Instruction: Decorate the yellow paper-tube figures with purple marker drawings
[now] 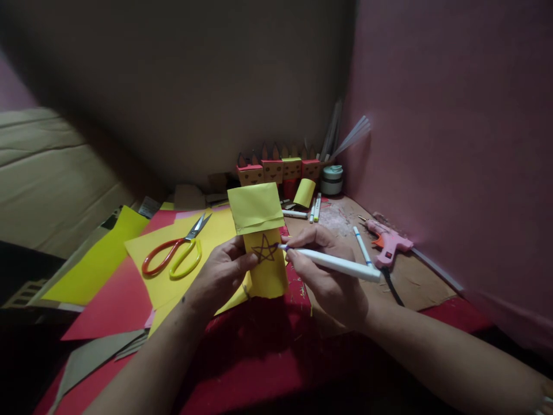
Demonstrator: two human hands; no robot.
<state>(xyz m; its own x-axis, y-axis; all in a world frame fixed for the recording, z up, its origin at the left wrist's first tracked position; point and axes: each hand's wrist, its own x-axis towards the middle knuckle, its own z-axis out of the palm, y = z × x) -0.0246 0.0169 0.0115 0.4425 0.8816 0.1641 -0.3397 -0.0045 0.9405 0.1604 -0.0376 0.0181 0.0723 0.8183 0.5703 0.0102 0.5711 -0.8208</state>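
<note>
My left hand (225,270) grips a yellow paper figure (268,279) by its left side, thumb on the front. The figure has a boxy head (256,207) above a rounded body. A dark star outline (265,248) is drawn on that body. In my right hand (326,271) is a white marker (341,262), its purple tip at the star's right point. Left of my left hand, scissors (190,239) with one red and one yellow handle lie partly open on yellow paper (216,230).
Several box-headed figures (272,171) with pointed ears stand at the back, beside a lidded jar (332,180). A pink glue gun (391,242) and another marker (362,245) lie on cardboard (425,282) at right. Red paper (110,302) and cardboard scraps (99,354) spread leftward.
</note>
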